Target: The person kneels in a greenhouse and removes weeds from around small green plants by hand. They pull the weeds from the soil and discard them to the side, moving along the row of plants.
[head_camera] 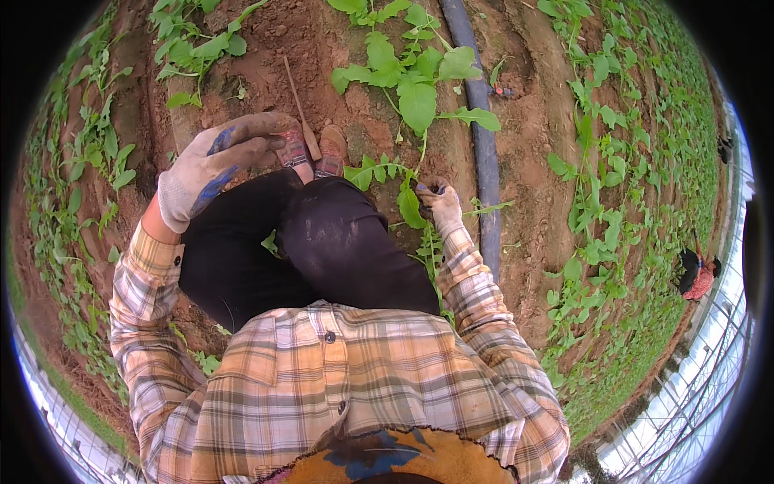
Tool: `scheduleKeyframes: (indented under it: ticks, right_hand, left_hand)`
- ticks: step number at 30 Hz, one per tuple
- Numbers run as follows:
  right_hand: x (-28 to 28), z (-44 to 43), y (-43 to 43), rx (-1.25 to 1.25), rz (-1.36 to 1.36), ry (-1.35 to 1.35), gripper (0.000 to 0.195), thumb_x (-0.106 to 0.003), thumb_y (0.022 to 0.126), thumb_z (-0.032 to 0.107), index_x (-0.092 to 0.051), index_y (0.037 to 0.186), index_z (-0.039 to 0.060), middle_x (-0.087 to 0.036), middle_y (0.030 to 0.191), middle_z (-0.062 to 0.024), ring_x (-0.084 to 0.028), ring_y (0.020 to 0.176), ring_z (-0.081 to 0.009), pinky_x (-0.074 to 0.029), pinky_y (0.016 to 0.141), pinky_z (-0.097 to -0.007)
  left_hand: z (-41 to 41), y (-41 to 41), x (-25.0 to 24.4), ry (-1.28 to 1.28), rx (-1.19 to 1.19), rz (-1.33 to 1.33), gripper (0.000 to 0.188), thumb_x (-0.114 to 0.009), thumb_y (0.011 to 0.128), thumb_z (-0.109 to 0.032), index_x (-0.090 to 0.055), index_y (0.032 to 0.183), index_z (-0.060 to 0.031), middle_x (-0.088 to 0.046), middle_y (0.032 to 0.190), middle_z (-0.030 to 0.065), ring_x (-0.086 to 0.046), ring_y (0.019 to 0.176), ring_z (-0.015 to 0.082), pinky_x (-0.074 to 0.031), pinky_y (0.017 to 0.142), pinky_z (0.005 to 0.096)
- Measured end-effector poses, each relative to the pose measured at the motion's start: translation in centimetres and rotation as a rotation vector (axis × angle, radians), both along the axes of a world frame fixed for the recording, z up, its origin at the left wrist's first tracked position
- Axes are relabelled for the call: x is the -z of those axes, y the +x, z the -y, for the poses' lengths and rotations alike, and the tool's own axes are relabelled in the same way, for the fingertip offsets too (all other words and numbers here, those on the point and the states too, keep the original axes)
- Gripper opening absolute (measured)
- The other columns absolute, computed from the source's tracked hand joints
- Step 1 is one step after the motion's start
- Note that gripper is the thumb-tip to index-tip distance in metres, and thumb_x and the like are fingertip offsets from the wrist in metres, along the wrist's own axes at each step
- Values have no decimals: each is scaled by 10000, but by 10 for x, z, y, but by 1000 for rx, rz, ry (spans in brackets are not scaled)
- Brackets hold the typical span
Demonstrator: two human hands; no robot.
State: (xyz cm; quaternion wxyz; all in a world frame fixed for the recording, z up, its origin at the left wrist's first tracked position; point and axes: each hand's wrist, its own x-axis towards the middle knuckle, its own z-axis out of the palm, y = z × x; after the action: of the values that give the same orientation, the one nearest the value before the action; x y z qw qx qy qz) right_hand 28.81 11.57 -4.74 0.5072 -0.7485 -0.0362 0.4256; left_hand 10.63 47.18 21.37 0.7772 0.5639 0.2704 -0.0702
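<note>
My left hand, in a white knit glove with blue patches and soiled fingers, is raised over my left knee and shoe. Its fingers are spread a little and I see nothing between them. Low beside my right knee, my right hand wears a similar dirty glove. Its fingers curl close to a leaf at the lower end of a leafy green plant. Whether they pinch a stem is hidden. A thin wooden stick with a wider flat end stands or leans by my patterned shoes.
A dark hose runs lengthwise along the soil on my right, with a small red-and-dark fitting beside it. Rows of leafy plants grow on both sides. Far right, a person in red bends among the plants, near a greenhouse frame.
</note>
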Motion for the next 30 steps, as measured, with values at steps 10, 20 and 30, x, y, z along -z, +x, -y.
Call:
scheduleKeyframes:
  ticks: [10,20,30]
  right_hand:
    - [11,-7,-36,-394,360,-395,370,-670,830,197,-592,1176,89,-622,1117,-216,-621,1004,-411,-506,837,-441]
    - [38,-19,-53,-457,712,-372,452,-594,798,108,-522,1241,56,-525,1232,-249,-602,1040,-426,-521,861,-460]
    - [42,9,-30,-639,750,-308,472,-661,811,231,-562,1252,98,-552,1247,-226,-599,1070,-398,-498,911,-432]
  left_hand:
    - [-7,-42,46,1064,225,87,332,-519,958,-102,-566,1277,-25,-546,1337,131,-553,1193,265,-439,993,339]
    - [-5,-39,48,1029,358,18,325,-528,946,-127,-580,1256,-43,-545,1323,156,-543,1198,337,-441,994,383]
    - [-1,-29,47,983,370,27,292,-550,938,-160,-603,1206,-55,-569,1261,164,-559,1150,354,-454,970,397]
